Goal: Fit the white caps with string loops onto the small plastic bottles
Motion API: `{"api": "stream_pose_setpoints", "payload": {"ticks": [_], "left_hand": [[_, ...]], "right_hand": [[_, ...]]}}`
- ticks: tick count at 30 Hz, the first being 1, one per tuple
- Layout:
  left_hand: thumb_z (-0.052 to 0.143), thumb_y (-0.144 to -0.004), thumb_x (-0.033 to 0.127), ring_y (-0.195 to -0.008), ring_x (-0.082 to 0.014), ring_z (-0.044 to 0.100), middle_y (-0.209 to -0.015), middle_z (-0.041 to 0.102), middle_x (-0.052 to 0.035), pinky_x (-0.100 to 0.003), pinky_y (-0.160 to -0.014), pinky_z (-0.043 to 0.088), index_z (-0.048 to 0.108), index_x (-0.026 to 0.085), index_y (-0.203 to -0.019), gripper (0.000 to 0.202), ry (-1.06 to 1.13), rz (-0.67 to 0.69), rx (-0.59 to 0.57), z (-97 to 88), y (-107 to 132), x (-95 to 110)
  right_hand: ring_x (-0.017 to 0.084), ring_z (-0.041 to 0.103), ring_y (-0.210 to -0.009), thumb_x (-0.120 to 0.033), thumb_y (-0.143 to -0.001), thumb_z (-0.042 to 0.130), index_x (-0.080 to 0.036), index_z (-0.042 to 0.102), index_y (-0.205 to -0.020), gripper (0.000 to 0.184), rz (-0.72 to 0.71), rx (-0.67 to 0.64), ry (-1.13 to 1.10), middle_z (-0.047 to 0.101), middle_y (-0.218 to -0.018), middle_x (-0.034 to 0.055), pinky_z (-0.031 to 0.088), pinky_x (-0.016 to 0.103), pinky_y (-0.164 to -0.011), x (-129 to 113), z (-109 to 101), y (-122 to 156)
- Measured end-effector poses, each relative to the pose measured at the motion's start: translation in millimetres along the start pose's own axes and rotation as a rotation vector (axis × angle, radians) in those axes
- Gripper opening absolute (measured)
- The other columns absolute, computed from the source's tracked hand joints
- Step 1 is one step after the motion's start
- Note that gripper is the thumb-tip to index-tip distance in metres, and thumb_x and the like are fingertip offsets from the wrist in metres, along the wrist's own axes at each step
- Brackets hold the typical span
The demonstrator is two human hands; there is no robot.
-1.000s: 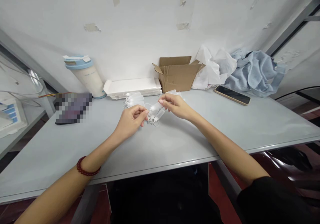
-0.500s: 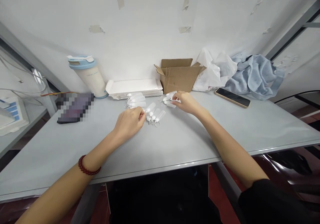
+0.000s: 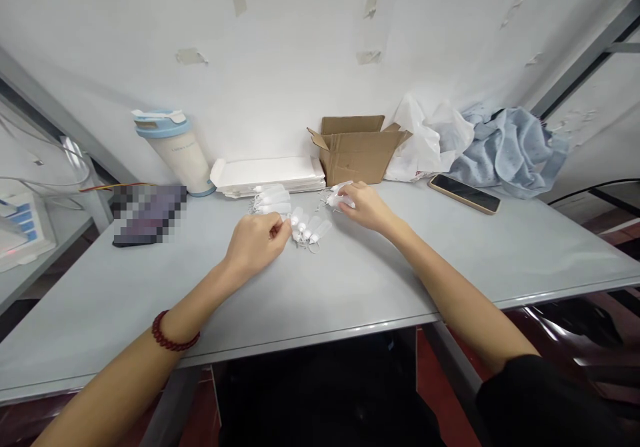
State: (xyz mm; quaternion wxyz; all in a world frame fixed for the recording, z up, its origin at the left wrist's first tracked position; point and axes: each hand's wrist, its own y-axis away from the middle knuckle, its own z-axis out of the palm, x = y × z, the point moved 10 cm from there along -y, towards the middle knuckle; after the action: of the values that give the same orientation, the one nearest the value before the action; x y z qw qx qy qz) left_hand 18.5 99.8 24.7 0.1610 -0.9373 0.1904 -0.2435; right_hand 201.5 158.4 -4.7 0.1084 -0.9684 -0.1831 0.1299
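Observation:
Several small translucent bottles with white caps and thin loops lie in groups on the grey table (image 3: 330, 280). My left hand (image 3: 257, 244) is closed, its fingertips at the left side of the middle group (image 3: 310, 227); what it holds, if anything, is hidden. Behind that hand, another group of bottles (image 3: 273, 199) lies in a row. My right hand (image 3: 367, 206) is closed on a small translucent bottle (image 3: 345, 201) in the right-hand group, just in front of the cardboard box.
Along the wall stand a tumbler (image 3: 175, 154), a stack of flat white boxes (image 3: 270, 174), an open cardboard box (image 3: 355, 157) and a white plastic bag (image 3: 425, 140). Blue cloth (image 3: 515, 150) and a phone (image 3: 464, 194) are at the right. A pixelated dark object (image 3: 150, 215) lies left.
My right hand has moved slightly left, and its fingers have closed on a bottle in the right-hand group. My left hand has stayed almost in place.

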Motion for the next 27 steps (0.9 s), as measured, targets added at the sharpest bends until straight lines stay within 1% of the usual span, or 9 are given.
{"api": "stream_pose_setpoints", "payload": {"ticks": [4,6,8,12,14,17,21,24,27], "left_hand": [[0.046,-0.081,0.030,-0.043,-0.0094,0.032,-0.043,0.039,0.0036,-0.025,-0.048,0.026,0.035,0.019,-0.049,0.036,0.051,0.020,0.092,-9.1,1,2],[0.047,-0.082,0.030,-0.043,-0.0091,0.033,-0.043,0.040,0.0036,-0.025,-0.048,0.027,0.037,0.019,-0.049,0.036,0.075,0.029,0.102,-10.3,1,3],[0.047,-0.083,0.030,-0.044,-0.0092,0.037,-0.045,0.045,0.0031,-0.024,-0.049,0.030,0.043,0.018,-0.051,0.035,0.117,0.031,0.079,-8.1,1,5],[0.049,-0.085,0.035,-0.049,-0.0109,0.049,-0.055,0.058,0.0008,-0.024,-0.052,0.037,0.058,0.016,-0.065,0.029,0.248,-0.027,-0.011,1.8,1,4],[0.050,-0.085,0.037,-0.052,-0.0123,0.053,-0.058,0.060,-0.0001,-0.024,-0.054,0.041,0.063,0.015,-0.076,0.027,0.305,-0.065,-0.046,6.3,2,3],[0.052,-0.085,0.041,-0.051,-0.0134,0.055,-0.057,0.059,0.0007,-0.025,-0.054,0.043,0.065,0.014,-0.091,0.031,0.366,-0.101,-0.086,11.1,4,1],[0.054,-0.084,0.045,-0.050,-0.0136,0.054,-0.059,0.060,0.0008,-0.025,-0.052,0.044,0.064,0.012,-0.103,0.040,0.430,-0.150,-0.112,14.2,4,-2],[0.055,-0.084,0.046,-0.047,-0.0128,0.053,-0.060,0.061,0.0008,-0.025,-0.050,0.044,0.063,0.012,-0.105,0.041,0.463,-0.192,-0.109,14.4,4,-5],[0.054,-0.085,0.045,-0.045,-0.0111,0.051,-0.059,0.060,0.0010,-0.024,-0.049,0.044,0.064,0.013,-0.096,0.035,0.508,-0.217,-0.114,15.3,5,-6]], "right_hand": [[0.023,0.060,-0.091,-0.022,-0.084,0.051,-0.012,0.066,-0.098,0.022,0.017,0.167,-0.237,0.070,-0.098,0.0107,0.042,0.032,-0.078,3,-26,2],[0.020,0.061,-0.082,-0.024,-0.084,0.051,-0.014,0.067,-0.091,0.020,0.044,0.227,-0.371,0.071,-0.091,0.0073,0.042,0.030,-0.074,6,-35,4],[0.017,0.060,-0.076,-0.026,-0.083,0.052,-0.015,0.067,-0.086,0.019,0.070,0.254,-0.495,0.070,-0.085,0.0051,0.042,0.028,-0.070,7,-40,6],[0.016,0.063,-0.073,-0.033,-0.084,0.053,-0.015,0.066,-0.083,0.022,0.094,0.206,-0.739,0.068,-0.077,0.0039,0.043,0.026,-0.064,0,-37,8],[0.017,0.065,-0.075,-0.036,-0.084,0.055,-0.015,0.066,-0.085,0.023,0.096,0.166,-0.856,0.068,-0.079,0.0041,0.044,0.026,-0.065,-5,-35,10],[0.017,0.066,-0.078,-0.039,-0.084,0.058,-0.016,0.065,-0.086,0.024,0.087,0.135,-0.965,0.068,-0.085,0.0044,0.047,0.027,-0.069,-12,-34,12],[0.015,0.066,-0.077,-0.040,-0.082,0.060,-0.017,0.066,-0.084,0.024,0.069,0.115,-1.023,0.068,-0.085,0.0033,0.049,0.027,-0.073,-18,-36,13],[0.014,0.065,-0.076,-0.040,-0.082,0.061,-0.017,0.067,-0.084,0.024,0.044,0.086,-1.075,0.069,-0.086,0.0031,0.051,0.028,-0.076,-23,-35,14],[0.014,0.065,-0.077,-0.040,-0.083,0.061,-0.017,0.067,-0.084,0.024,0.023,0.064,-1.095,0.069,-0.086,0.0033,0.051,0.028,-0.077,-27,-35,15]]}}
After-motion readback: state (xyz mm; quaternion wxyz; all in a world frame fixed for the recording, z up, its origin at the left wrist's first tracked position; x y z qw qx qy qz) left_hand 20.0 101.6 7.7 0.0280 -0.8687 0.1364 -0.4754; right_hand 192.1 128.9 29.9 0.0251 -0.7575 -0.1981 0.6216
